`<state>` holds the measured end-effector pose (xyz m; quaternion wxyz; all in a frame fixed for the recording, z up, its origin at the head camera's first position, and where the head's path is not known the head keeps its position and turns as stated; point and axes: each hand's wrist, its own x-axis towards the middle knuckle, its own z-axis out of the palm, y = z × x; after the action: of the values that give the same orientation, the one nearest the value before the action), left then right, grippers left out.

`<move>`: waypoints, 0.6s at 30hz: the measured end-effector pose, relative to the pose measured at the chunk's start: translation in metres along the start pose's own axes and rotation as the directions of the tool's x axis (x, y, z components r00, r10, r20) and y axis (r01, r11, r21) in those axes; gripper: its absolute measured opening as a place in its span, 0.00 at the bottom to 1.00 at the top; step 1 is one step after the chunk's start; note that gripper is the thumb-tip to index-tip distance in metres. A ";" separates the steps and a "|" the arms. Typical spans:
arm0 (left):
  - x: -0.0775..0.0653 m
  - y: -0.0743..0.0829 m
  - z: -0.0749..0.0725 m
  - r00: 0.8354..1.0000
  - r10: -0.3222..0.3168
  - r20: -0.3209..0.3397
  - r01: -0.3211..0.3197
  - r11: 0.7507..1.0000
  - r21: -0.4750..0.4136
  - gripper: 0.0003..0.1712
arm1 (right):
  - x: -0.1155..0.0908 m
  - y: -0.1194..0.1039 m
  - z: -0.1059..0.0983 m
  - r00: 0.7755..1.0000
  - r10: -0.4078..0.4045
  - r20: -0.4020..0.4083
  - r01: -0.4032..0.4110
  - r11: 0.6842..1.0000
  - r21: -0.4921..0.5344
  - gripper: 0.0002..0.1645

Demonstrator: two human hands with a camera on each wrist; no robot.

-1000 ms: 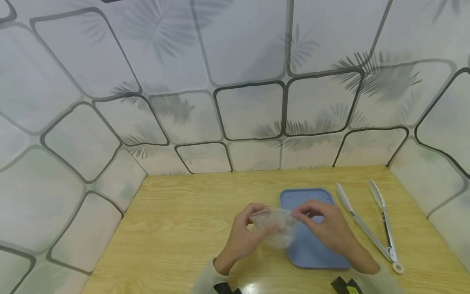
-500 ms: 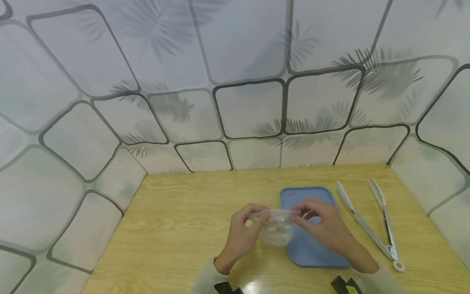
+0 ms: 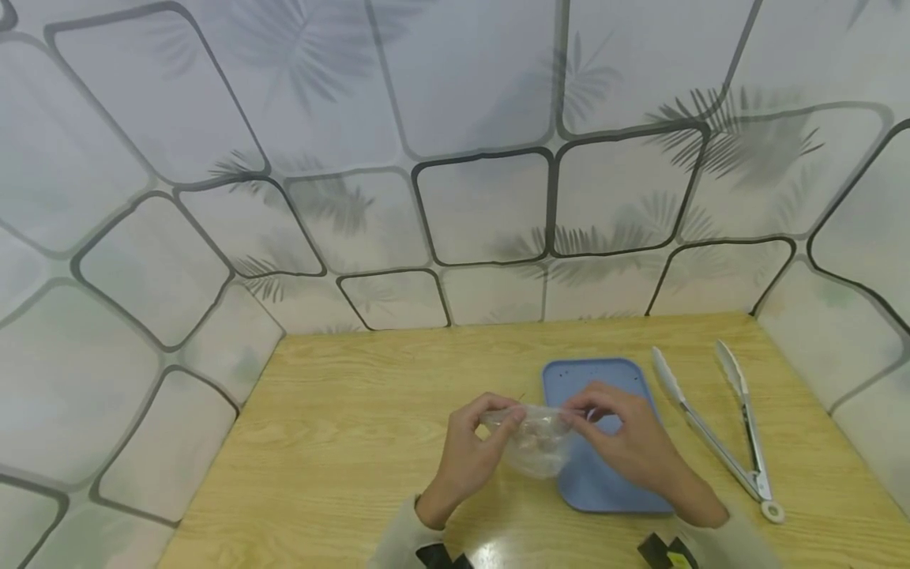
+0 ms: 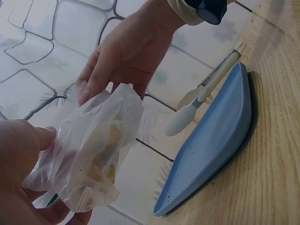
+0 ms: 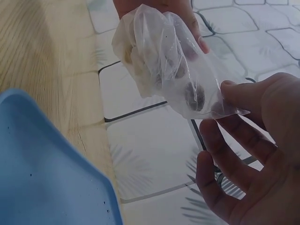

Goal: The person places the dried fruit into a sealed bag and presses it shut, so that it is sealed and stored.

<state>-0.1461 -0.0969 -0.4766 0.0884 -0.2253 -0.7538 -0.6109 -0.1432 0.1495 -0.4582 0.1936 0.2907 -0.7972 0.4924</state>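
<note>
A clear plastic bag (image 3: 538, 452) hangs between my two hands, over the table and the left side of the tray. My left hand (image 3: 471, 446) pinches its left end between thumb and fingers. At the other end, my right hand (image 3: 629, 442) pinches the rim with thumb and index finger. In the left wrist view, tan and brownish contents show through the crinkled bag (image 4: 93, 164). A dark round piece (image 5: 194, 96) lies inside near my right fingertips. What the contents are, I cannot tell.
Under my right hand lies a blue tray (image 3: 593, 375) with small dark specks on it. Metal tongs with pale tips (image 3: 723, 456) rest spread apart to its right. Patterned walls (image 3: 490, 213) border the wooden table (image 3: 341, 427) at the back and sides.
My left thumb has shifted up to the bag's rim, and the bag's opening is drawn straighter between both hands. During the last half second little has moved; the tray and tongs stay put.
</note>
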 end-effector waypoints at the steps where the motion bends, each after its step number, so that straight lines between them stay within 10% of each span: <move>1: 0.000 0.000 0.000 1.000 0.002 0.004 -0.002 1.000 -0.002 0.06 | 0.000 0.000 0.000 1.000 -0.003 0.001 0.003 1.000 0.007 0.18; 18: 0.004 -0.002 -0.008 0.993 0.001 0.115 0.005 0.999 -0.045 0.18 | 0.001 -0.001 -0.013 1.000 -0.026 0.015 0.025 0.998 0.062 0.23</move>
<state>-0.1515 -0.1042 -0.4752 0.0393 -0.2611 -0.7438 -0.6140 -0.1430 0.1610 -0.4511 0.1846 0.3107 -0.7792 0.5121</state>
